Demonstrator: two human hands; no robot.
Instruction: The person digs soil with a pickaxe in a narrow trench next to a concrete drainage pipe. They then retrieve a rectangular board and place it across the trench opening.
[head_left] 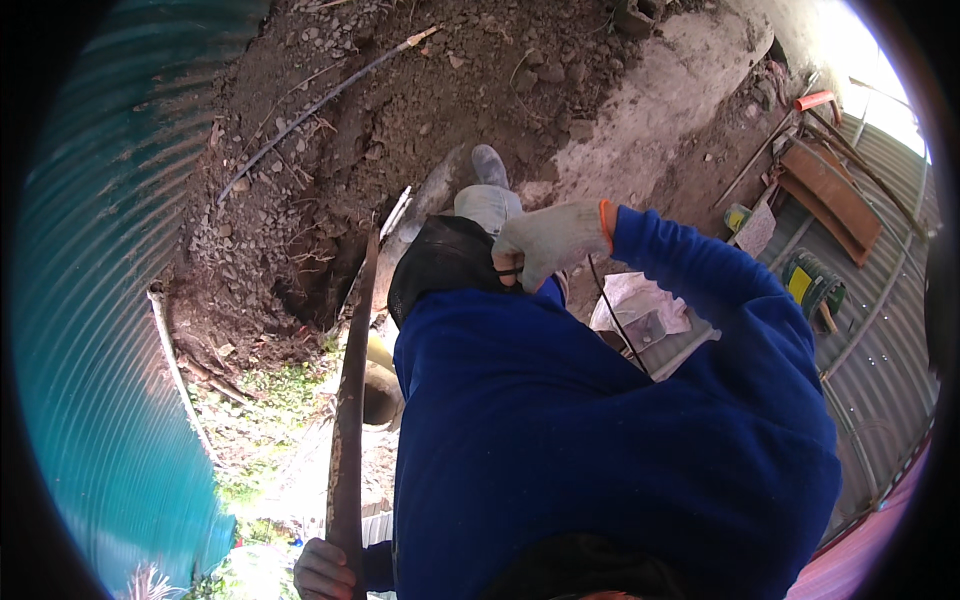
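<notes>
My left hand (325, 570), bare, is at the lower left with its fingers wrapped round a long brown bar (350, 400). The bar stands beside my body and narrows toward its far end, over the dug soil. My right hand (555, 242) wears a pale work glove with an orange cuff. Its fingers are closed at my waist, against black cloth (440, 262). Something small and dark shows at those fingertips, too hidden to name. A thin black cord (615, 312) hangs just beside the right hand.
A hole (320, 280) in loose soil lies at the left, near a bent grey pipe (320, 100) and a teal corrugated wall (110, 300). My grey boot (488, 165) stands ahead. A round pipe opening (380, 400), a green bucket (815, 283) and rusty sheet metal (830, 200) lie around.
</notes>
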